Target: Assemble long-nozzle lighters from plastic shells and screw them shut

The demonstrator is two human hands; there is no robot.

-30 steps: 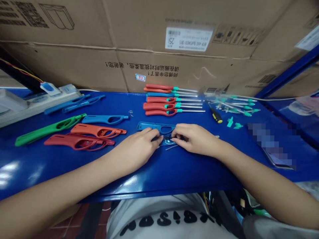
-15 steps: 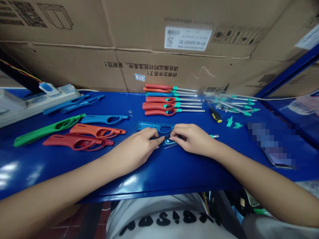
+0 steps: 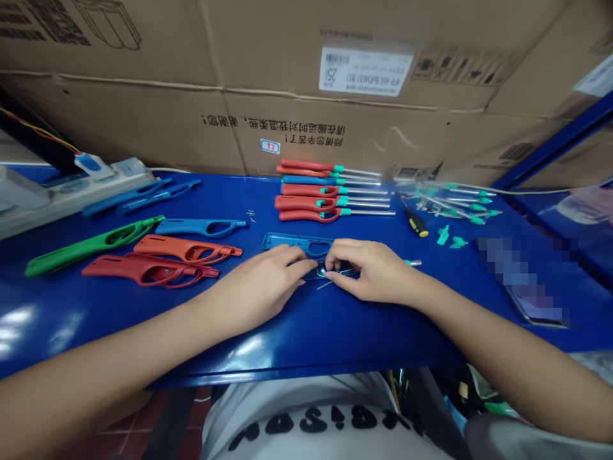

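Note:
At the middle of the table both of my hands are bent over a blue lighter body, mostly hidden under the fingers, with thin wires showing on it. My left hand (image 3: 272,281) is closed, thumb and fingers pressed on its left part. My right hand (image 3: 371,271) pinches at the inner parts; what lies between its fingertips is too small to tell. From under the right hand a metal lighter tube (image 3: 414,262) sticks out to the right. Just behind the hands lies a blue lighter half-shell (image 3: 290,241), and a thin rod (image 3: 324,285) lies in front.
Red, orange and blue lighters with metal tubes (image 3: 306,203) are lined up behind. Coloured shells (image 3: 143,269) and a power strip (image 3: 71,191) are at left, with small screws (image 3: 251,216) nearby. Right are a screwdriver (image 3: 417,222), tube parts (image 3: 460,203), teal pieces (image 3: 443,234) and a phone (image 3: 536,310).
My right fingertips have shifted slightly down and left over the lighter body, their pinch a little changed. My left hand stays nearly in place. The view has tilted slightly.

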